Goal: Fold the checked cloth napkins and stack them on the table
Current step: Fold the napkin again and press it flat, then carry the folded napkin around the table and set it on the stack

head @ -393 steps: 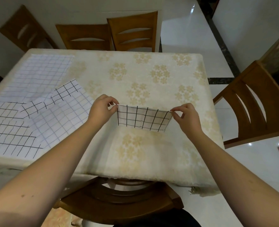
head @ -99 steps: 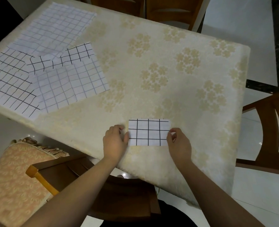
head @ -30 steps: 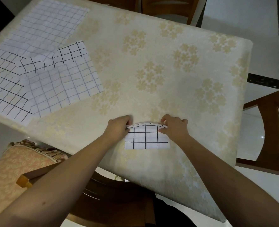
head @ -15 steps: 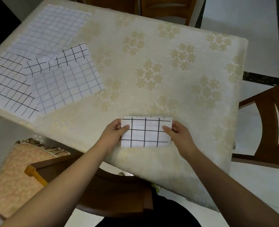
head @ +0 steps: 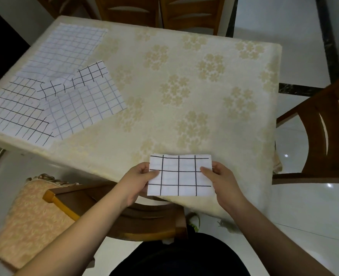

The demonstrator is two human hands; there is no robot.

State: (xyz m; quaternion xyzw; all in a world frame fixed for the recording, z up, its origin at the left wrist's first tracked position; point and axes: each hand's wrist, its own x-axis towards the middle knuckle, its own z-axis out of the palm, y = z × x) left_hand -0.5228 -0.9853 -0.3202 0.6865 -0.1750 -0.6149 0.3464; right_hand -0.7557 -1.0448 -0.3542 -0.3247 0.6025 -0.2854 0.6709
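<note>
Hands: left hand (head: pixel 139 176) and right hand (head: pixel 218 176) each pinch a side edge of the folded napkin (head: pixel 179 175), thumbs on top.
Napkin position: held flat at the near edge of the table (head: pixel 184 80), partly past it.
Other napkins: unfolded checked napkins (head: pixel 55 86) lie overlapping at the far left of the table.
Surface: a cream tablecloth (head: pixel 214 100) with pale gold flower clusters covers the table and hangs over its edges.
Room: glossy white floor (head: pixel 304 206) with a dark inlaid strip; wooden chairs (head: pixel 324 132) at the far, right and near sides; a patterned cushion (head: pixel 29 216) lower left.
Writing: no readable text or labels.
</note>
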